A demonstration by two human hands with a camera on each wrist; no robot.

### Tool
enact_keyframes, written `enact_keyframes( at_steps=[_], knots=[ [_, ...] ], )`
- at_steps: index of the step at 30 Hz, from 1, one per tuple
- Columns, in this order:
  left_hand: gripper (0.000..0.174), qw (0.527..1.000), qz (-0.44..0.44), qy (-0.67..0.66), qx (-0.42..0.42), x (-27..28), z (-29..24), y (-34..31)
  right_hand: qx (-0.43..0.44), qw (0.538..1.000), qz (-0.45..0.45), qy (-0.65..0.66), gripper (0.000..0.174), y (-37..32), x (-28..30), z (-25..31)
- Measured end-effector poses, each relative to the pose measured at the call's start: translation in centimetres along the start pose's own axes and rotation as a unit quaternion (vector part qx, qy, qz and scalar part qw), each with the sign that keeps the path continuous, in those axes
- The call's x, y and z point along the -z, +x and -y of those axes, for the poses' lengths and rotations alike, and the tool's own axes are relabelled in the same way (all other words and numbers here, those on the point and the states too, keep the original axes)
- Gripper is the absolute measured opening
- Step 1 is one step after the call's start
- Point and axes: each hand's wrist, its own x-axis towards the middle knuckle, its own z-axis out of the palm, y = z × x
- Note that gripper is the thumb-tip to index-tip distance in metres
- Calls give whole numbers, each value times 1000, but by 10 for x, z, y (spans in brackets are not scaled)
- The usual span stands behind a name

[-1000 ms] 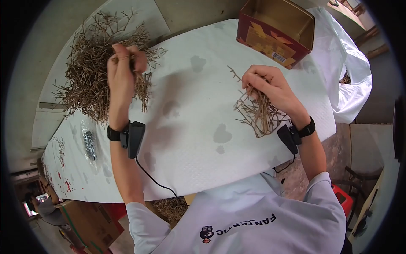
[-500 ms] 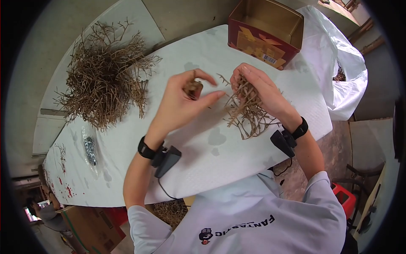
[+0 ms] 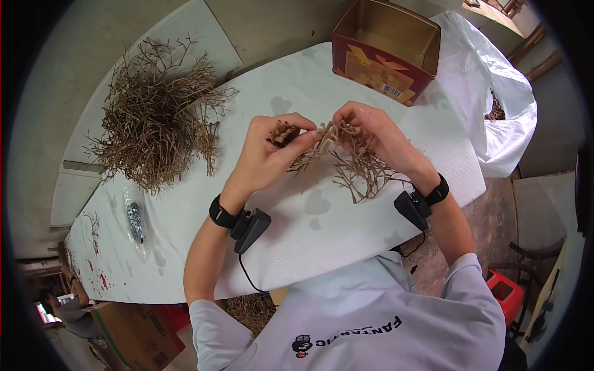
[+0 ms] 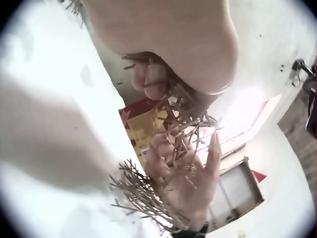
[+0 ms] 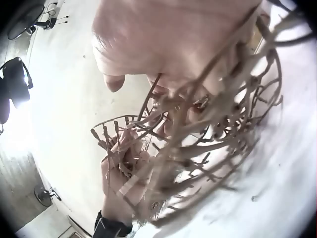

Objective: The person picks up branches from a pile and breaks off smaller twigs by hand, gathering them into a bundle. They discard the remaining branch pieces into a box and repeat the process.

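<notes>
Over the middle of the table the two hands are close together. My left hand [image 3: 263,151] curls round a few short dried twigs [image 3: 283,134], its thumb and forefinger meeting at the stems between the hands. A larger bunch of brown, branching dried twigs [image 3: 365,176] hangs from my right hand [image 3: 390,141], whose fingers hold it near the top. In the right wrist view the twigs [image 5: 198,148] spread across much of the picture below the palm. A big tangled heap of similar twigs [image 3: 151,117] lies to the left on the table.
A red and gold tin [image 3: 377,71], its top uncovered, stands at the back right. Beside it lies a white plastic bag [image 3: 495,148] with twigs inside. Left of the hands is a clear packet with dark contents [image 3: 134,219] on the white tablecloth [image 3: 291,247].
My left hand has come from the twig heap across to the right hand, bringing some twigs. Its thumb and forefinger, spread half a second ago, have closed in beside the right hand's bunch.
</notes>
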Motion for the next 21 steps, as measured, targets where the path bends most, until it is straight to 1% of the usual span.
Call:
enact_keyframes(
  at_steps=[1, 2, 4, 5, 6, 8, 10, 12, 13, 14, 17, 18, 21],
  knots=[
    [9, 998, -18, -58, 15, 0, 4, 0, 1, 1000, 1, -1, 45, 0, 0, 3],
    [9, 998, -18, -57, 14, 2, 8, 1, -6, 1000, -2, -21, 41, -1, -1, 8],
    [9, 989, -15, -133, 60, 11, 17, 6, -20, 998, -7, -61, 34, -2, -3, 15],
    [9, 982, -14, -171, 83, 14, 20, 7, -19, 998, -5, -61, 34, -3, -5, 15],
    [9, 982, -16, -170, 83, 13, 22, 7, -11, 994, -16, -110, 31, -4, -9, 15],
    [10, 988, -9, -122, 97, 6, 25, 7, 2, 978, -40, -205, 27, -7, -13, 13],
    [11, 989, -2, -99, 106, 3, 27, 5, 13, 977, -56, -208, 25, -4, -17, 12],
    [12, 994, 24, -7, 106, 3, 14, 1, 34, 973, -85, -214, 23, -2, -20, 10],
    [13, 993, 37, 40, 106, 3, 8, 1, 33, 973, -86, -213, 23, -2, -19, 9],
    [13, 993, 38, 39, 107, 7, 3, 2, 21, 970, -84, -227, 20, -2, -18, 8],
    [17, 985, 59, 149, 57, 26, -10, 5, -4, 963, -84, -254, 17, -3, -15, 5],
    [17, 985, 63, 149, 58, 26, -11, 5, -7, 965, -87, -247, 17, -3, -15, 4],
    [20, 993, 42, 34, 109, 25, -13, 5, -11, 969, -92, -231, 17, -3, -17, 3]
  ],
)
